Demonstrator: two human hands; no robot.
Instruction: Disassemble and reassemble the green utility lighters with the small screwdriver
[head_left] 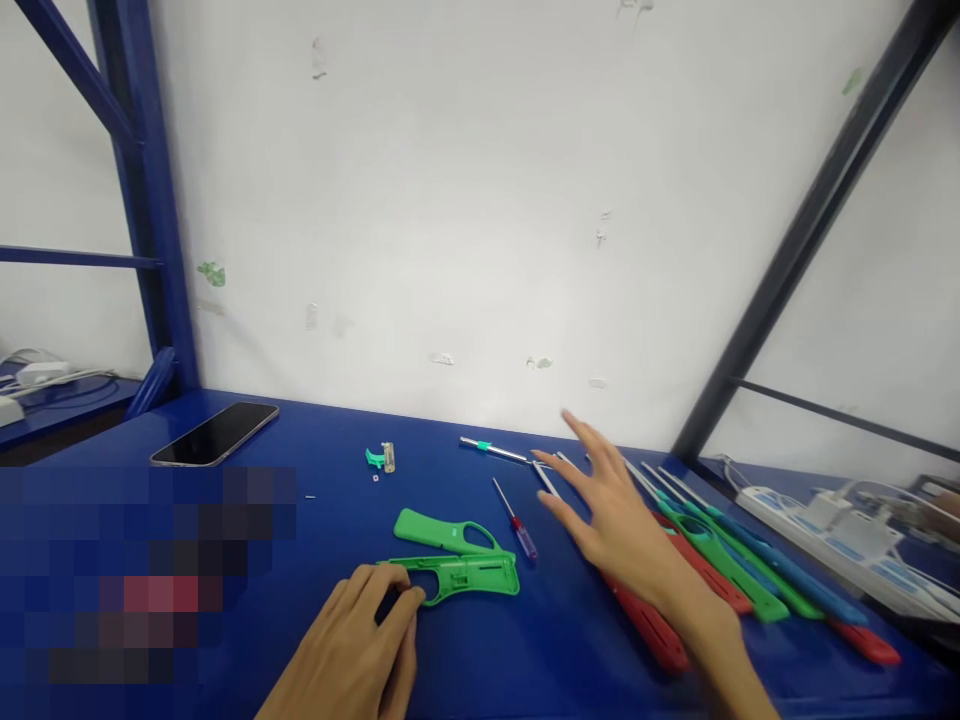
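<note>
Head view, nearest first: the left hand rests low at the centre of the blue table, fingers bent and thumb close to the index finger, over the left end of an open green shell half. Whether it pinches the shell or only presses on it, I cannot tell. That half lies with its ribbed inside up; just beyond it, overlapping at the right, is a second green shell half with a looped opening.

To the right, the right hand is spread, its fingers apart and grasping nothing, above a row of long-stemmed tools with red, green and blue handles. Between this hand and the shells lies a screwdriver, its handle purple and clear.

Farther off are a tiny pin, a turquoise piece beside a small block, and a metal tube with a turquoise collar. A phone lies at far left, a white power strip at far right. Behind stands a scuffed white wall.
</note>
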